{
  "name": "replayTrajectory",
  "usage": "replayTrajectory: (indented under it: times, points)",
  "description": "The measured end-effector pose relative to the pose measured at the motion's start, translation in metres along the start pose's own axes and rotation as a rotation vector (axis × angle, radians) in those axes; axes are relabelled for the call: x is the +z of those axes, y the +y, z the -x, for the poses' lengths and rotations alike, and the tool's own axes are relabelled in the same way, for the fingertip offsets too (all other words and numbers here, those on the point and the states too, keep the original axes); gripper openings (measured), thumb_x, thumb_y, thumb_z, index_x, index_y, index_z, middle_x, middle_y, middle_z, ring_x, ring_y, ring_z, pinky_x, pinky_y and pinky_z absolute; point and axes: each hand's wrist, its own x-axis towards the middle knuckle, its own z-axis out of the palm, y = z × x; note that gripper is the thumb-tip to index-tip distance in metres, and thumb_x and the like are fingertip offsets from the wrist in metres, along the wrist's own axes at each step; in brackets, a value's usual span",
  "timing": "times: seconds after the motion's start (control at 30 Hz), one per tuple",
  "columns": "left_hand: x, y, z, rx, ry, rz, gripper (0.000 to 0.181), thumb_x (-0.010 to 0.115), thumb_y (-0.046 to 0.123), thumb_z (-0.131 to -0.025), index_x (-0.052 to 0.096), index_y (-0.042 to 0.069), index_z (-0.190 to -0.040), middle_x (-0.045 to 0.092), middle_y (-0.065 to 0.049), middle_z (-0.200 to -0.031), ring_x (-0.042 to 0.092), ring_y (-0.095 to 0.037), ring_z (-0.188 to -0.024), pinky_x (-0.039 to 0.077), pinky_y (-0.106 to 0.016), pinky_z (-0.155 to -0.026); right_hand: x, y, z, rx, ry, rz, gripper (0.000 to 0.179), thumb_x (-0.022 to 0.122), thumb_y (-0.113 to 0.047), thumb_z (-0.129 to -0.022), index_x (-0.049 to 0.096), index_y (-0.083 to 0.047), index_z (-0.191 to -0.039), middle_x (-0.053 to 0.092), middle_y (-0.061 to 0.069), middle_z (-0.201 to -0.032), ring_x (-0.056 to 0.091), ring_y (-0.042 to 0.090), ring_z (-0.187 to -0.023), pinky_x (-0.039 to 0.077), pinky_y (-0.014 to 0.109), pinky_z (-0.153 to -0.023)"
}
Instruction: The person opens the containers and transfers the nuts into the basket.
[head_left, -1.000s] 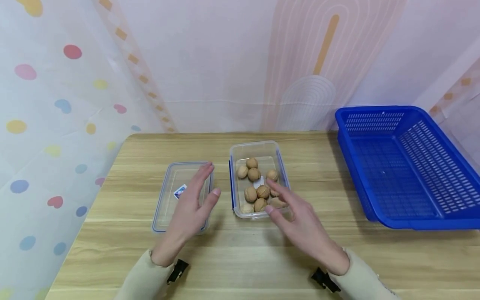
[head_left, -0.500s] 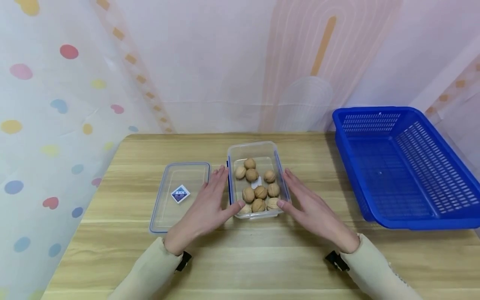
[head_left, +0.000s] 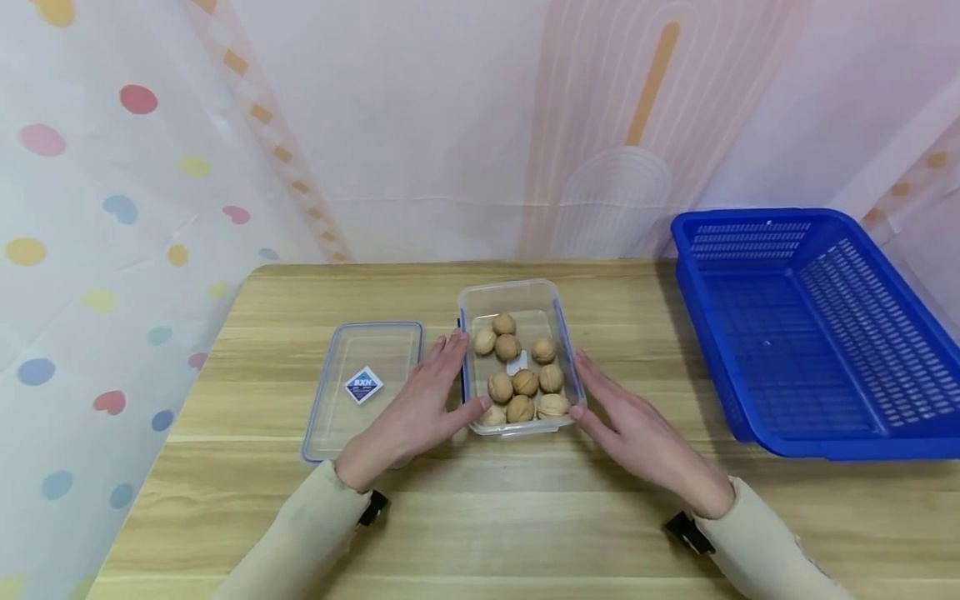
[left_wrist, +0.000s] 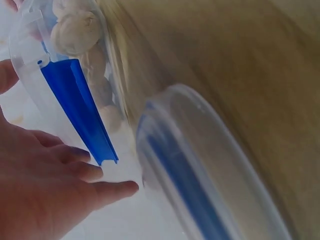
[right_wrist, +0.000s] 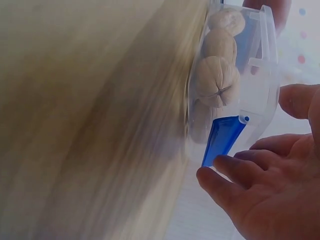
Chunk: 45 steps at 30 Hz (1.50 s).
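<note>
Flanking the clear rectangular plastic box (head_left: 495, 300), both bare hands had changed position within the last second: the left hand (head_left: 423, 407) had crossed from above the transparent blue-edged lid (head_left: 390, 342), and the right hand (head_left: 637, 427) had moved out from the front corner. In judgement, the work had turned to steadying the box. The left fingers were extended and slightly parted, thumb at the front corner; the right matched. Neither hand pinched anything; firmness of contact could not be told. The box stood upright and uncovered on the pale wood-grain table (head_left: 510, 517), between lid and blue perforated plastic basket (head_left: 862, 450). It contained ten whole brown walnuts (head_left: 521, 409), mostly frontward. Blue plastic clips (left_wrist: 80, 112) showed unfastened on both sides.
</note>
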Motion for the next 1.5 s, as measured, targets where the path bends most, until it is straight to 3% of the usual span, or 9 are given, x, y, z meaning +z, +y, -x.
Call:
replayTrajectory:
  times: [0.33,0.53,0.73,0.9,1.17,1.33,1.5]
  points:
    - [-0.001,-0.005,-0.003,0.069,-0.032,0.036,0.088,0.054,0.046,-0.104,0.009,0.002,-0.165,0.005,-0.016,-0.172,0.005,-0.040,-0.158,0.014,-0.064,-0.123,0.001,-0.001,0.014,-0.002,0.001,0.018,0.070,0.054,-0.035,-0.109,0.024,-0.005,-0.164,0.022,0.016,-0.169,0.032,0.040,-0.149,0.030,0.057,-0.118]
    - [-0.002,-0.008,-0.001,0.084,-0.043,-0.016,0.084,0.051,0.047,-0.106,0.009,0.003,-0.165,0.003,-0.013,-0.173,0.004,-0.040,-0.158,0.014,-0.061,-0.124,-0.002,-0.002,0.010,-0.015,0.039,0.008,0.069,0.056,-0.036,-0.108,0.028,-0.007,-0.164,0.024,0.015,-0.169,0.034,0.042,-0.148,0.031,0.060,-0.117]
    - [-0.002,-0.009,-0.001,0.088,-0.045,-0.056,0.083,0.047,0.050,-0.107,0.009,0.005,-0.166,0.001,-0.010,-0.173,0.002,-0.037,-0.158,0.015,-0.062,-0.123,-0.007,-0.008,-0.006,-0.076,0.108,0.030,0.061,0.058,-0.036,-0.108,0.042,-0.006,-0.158,0.035,0.013,-0.165,0.033,0.039,-0.151,0.030,0.060,-0.119]
    - [0.000,-0.010,-0.002,0.102,-0.029,-0.090,0.079,0.043,0.048,-0.110,0.010,0.004,-0.165,0.002,-0.011,-0.173,0.003,-0.037,-0.158,0.015,-0.060,-0.124,-0.009,-0.012,-0.023,-0.118,0.113,0.061,0.057,0.063,-0.035,-0.105,0.051,-0.004,-0.152,0.045,0.012,-0.160,0.036,0.036,-0.150,0.033,0.057,-0.118]
    - [0.001,-0.011,-0.002,0.086,-0.033,-0.195,0.075,0.036,0.050,-0.111,0.008,0.007,-0.166,-0.003,-0.004,-0.173,-0.003,-0.030,-0.159,0.014,-0.065,-0.123,-0.010,-0.018,-0.043,-0.175,0.048,0.066,0.056,0.071,-0.031,-0.101,0.057,-0.006,-0.148,0.052,0.011,-0.154,0.034,0.034,-0.151,0.034,0.057,-0.118]
    - [0.000,-0.011,-0.003,0.099,-0.032,-0.203,0.075,0.035,0.050,-0.112,0.008,0.007,-0.166,-0.002,-0.004,-0.173,0.001,-0.031,-0.159,0.016,-0.065,-0.122,-0.011,-0.017,-0.055,-0.211,-0.004,0.111,0.053,0.073,-0.028,-0.099,0.060,-0.003,-0.145,0.056,0.011,-0.151,0.031,0.035,-0.152,0.030,0.057,-0.120]
    - [0.001,-0.010,-0.004,0.101,-0.033,-0.193,0.075,0.035,0.051,-0.111,0.008,0.007,-0.166,-0.001,-0.004,-0.173,0.002,-0.030,-0.159,0.018,-0.065,-0.122,-0.014,-0.015,-0.065,-0.285,-0.037,0.185,0.048,0.075,-0.022,-0.098,0.064,-0.001,-0.139,0.063,0.013,-0.142,0.040,0.037,-0.148,0.030,0.055,-0.121]
